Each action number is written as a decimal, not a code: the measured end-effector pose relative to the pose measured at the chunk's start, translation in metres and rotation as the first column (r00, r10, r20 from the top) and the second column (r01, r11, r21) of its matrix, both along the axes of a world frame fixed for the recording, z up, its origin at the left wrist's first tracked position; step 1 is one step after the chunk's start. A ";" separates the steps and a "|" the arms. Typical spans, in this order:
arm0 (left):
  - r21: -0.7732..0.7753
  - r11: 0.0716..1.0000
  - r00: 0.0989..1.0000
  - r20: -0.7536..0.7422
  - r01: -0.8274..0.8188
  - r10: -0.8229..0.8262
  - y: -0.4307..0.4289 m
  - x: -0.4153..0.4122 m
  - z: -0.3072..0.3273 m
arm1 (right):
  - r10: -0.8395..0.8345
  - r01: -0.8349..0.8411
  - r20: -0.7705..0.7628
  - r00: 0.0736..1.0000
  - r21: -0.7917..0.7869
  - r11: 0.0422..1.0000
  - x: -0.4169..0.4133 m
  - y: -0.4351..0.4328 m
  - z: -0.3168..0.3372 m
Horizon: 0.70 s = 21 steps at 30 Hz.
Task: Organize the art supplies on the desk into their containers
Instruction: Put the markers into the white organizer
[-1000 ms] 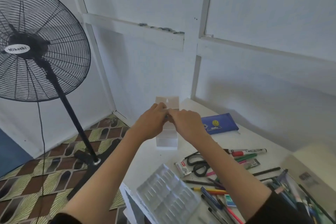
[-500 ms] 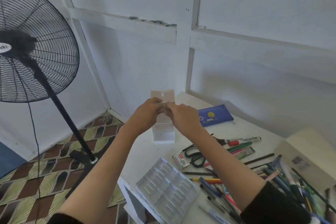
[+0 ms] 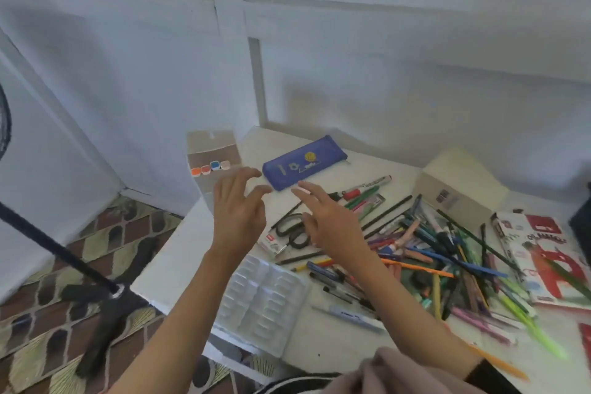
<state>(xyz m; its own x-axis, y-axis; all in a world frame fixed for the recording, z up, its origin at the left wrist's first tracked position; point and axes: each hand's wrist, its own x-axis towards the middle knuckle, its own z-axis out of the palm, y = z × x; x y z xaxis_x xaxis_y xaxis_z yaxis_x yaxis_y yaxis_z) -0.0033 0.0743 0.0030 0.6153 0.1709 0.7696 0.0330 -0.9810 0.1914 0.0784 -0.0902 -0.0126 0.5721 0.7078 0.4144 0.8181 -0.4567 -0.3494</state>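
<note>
Both empty, fingers loosely spread: left hand (image 3: 238, 208), right hand (image 3: 329, 221), hovering over bench (image 3: 319, 339). Between them scissors (image 3: 289, 230); paint box (image 3: 212, 166) just beyond left; pouch (image 3: 303, 161) ahead; pen pile (image 3: 447, 253) right of right hand. Likely next: unzip pouch first, gather pens in aligned bundles.

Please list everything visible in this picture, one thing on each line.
desk: one, white, room corner
clear box: one, transparent, desk's far left corner
paint pots: four, orange, red, blue, pale, inside the clear box
pencil case: one, blue, right of the box
scissors: one pair, black handles, between the hands
moulded tray: one, clear, front edge
pens and pencils: many, mixed colours, heaped at right
carton: one, beige, behind the heap
booklet: one, red and white, far right
fan stand: one, black, floor at left
left hand: one, open, empty, above the desk
right hand: one, open, empty, above the scissors
</note>
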 end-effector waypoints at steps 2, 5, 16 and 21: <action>0.003 0.995 0.993 -0.066 0.102 -0.102 -0.018 0.006 -0.015 | -0.111 0.109 -0.117 0.987 -0.019 0.994 0.007 -0.038 -0.014; -0.037 0.967 0.954 -0.160 0.250 -0.253 -0.043 0.018 -0.034 | -0.301 0.303 -0.235 0.924 -0.026 0.953 0.013 -0.099 -0.029; -0.198 0.795 0.693 -0.401 0.573 -0.599 -0.112 0.056 -0.065 | -0.601 0.643 -0.309 0.737 0.045 0.765 -0.018 -0.219 -0.051; -0.375 0.650 0.440 -0.508 0.661 -0.741 -0.132 0.055 -0.074 | -0.584 0.660 -0.377 0.719 0.106 0.744 -0.037 -0.235 -0.052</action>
<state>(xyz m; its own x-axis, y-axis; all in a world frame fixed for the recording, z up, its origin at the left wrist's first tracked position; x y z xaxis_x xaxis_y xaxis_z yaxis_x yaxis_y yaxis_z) 0.0517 -0.0580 -0.0713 0.8512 -0.4763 0.2206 -0.5180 -0.6945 0.4993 0.0411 -0.3252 -0.0642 0.9689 0.0578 0.2405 0.2103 -0.7043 -0.6780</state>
